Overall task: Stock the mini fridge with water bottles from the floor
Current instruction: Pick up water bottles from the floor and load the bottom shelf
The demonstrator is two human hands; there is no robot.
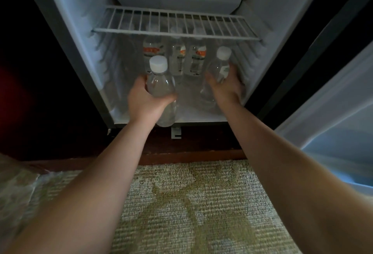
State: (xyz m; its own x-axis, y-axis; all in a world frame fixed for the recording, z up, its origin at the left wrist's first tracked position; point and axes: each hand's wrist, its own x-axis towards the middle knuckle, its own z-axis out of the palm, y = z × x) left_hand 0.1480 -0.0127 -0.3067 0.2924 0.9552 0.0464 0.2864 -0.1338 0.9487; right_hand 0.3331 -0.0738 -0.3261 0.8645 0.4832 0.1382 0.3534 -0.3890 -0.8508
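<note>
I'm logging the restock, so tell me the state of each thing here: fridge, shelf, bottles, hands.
Mini fridge: door open.
Wire shelf: in place.
Back bottles: three, upright under the shelf.
Left bottle: capped, gripped by left hand.
Right bottle: capped, gripped by right hand, inside fridge.

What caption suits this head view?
Left hand grips left bottle, right hand grips right bottle, at the open mini fridge.
</note>
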